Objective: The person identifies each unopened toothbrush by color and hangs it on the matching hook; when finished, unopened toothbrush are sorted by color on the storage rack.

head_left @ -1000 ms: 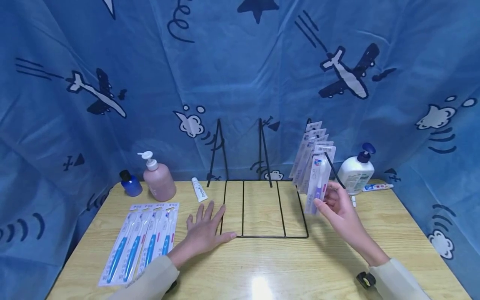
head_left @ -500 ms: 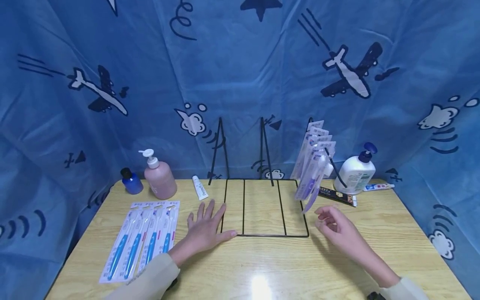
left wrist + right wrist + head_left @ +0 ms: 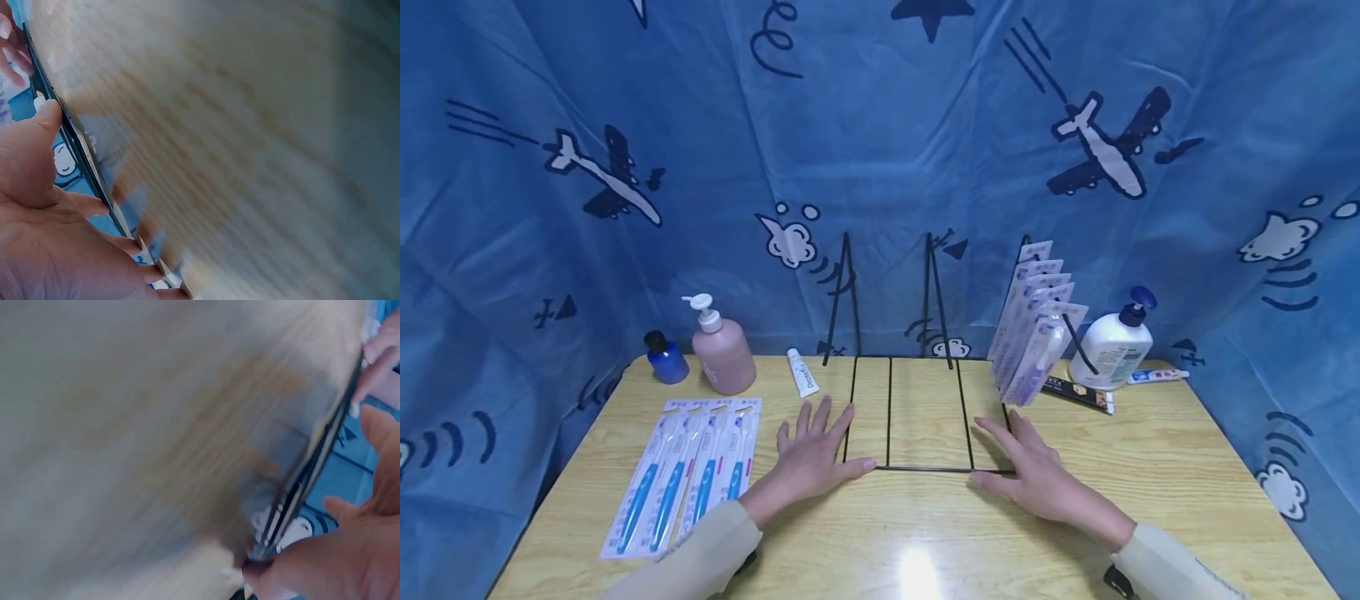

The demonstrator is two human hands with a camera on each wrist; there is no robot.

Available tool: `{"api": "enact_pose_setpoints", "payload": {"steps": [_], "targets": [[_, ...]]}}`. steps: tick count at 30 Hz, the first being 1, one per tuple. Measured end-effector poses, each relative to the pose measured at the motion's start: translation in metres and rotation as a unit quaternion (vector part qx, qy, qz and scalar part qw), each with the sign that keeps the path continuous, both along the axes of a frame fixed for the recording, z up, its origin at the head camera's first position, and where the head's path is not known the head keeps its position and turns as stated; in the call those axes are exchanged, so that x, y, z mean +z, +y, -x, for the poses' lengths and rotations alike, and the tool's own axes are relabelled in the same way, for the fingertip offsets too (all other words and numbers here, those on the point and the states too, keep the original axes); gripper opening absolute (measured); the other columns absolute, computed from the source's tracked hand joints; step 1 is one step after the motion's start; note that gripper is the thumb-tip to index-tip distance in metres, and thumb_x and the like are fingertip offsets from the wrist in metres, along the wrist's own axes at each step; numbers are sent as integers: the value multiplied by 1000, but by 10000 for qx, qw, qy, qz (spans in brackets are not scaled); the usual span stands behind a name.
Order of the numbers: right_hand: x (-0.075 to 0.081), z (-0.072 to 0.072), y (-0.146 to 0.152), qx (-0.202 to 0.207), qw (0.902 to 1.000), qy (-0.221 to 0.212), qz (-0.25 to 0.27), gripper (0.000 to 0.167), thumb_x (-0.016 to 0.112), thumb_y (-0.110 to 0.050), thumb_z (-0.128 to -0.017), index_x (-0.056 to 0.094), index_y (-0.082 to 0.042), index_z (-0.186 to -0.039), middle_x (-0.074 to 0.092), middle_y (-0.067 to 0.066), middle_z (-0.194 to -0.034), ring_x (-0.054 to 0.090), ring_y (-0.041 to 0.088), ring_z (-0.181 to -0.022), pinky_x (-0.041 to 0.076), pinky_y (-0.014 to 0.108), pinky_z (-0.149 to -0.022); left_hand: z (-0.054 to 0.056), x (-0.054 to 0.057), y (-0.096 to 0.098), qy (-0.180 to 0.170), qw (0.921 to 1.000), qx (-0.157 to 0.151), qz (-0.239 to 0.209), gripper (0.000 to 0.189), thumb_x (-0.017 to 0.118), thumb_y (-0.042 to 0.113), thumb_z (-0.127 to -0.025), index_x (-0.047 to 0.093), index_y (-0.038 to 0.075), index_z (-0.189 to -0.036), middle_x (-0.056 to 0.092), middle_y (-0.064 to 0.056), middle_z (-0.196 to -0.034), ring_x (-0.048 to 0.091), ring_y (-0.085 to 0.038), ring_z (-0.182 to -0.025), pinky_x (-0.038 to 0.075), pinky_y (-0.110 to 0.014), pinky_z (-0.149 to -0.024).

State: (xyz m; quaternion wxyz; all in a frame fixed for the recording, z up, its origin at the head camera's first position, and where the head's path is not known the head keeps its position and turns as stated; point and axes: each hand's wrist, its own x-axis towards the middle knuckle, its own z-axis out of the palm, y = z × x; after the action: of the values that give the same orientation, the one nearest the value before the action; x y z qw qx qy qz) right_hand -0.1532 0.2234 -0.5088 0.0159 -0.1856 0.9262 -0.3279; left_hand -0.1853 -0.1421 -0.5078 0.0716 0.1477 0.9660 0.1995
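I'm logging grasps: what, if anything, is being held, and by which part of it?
Nothing appears held. The left grip and right grip lie spread at the base of the wire rack, neither closed round it.

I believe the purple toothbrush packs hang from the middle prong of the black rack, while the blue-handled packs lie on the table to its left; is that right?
Nearly: the head view shows the purple toothbrush packs hanging from the right prong of the black rack, not the middle. The blue-handled packs do lie on the table to its left.
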Motion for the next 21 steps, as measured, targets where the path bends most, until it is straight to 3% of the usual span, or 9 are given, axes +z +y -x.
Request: {"api": "enact_pose_setpoints", "payload": {"steps": [7,13,17,21], "targets": [[-13,21,-23,-140,9989,320,-311,96,78,-61,-95,42,-7,-166,31,50,-160,30,74,-144,25,87,-104,1,0,-2,-59,9999,-7,-135,96,68,66,-100,35,12,-172,16,-27,-178,7,-57,-161,8,-85,-117],[-12,26,-28,-86,9981,132,-600,104,75,-63,-97,33,-2,-170,9,46,-168,16,74,-148,17,89,-109,-4,-1,-5,189,9987,139,-456,86,72,56,-100,46,9,-166,27,-28,-174,15,-56,-160,12,-83,-118],[-19,32,-26,-53,9980,68,-624,103,73,-66,-97,33,-4,-170,9,43,-171,10,73,-151,15,89,-109,-8,0,-5,448,9960,182,-746,77,75,48,-97,55,6,-159,37,-29,-169,25,-56,-157,19,-81,-117],[-28,36,-23,-36,9981,38,-620,104,73,-69,-96,34,-8,-170,8,41,-172,4,67,-155,11,90,-110,-13,1,-4,437,9932,216,-1053,74,77,43,-98,55,6,-159,38,-29,-168,27,-55,-157,19,-80,-117]]}}
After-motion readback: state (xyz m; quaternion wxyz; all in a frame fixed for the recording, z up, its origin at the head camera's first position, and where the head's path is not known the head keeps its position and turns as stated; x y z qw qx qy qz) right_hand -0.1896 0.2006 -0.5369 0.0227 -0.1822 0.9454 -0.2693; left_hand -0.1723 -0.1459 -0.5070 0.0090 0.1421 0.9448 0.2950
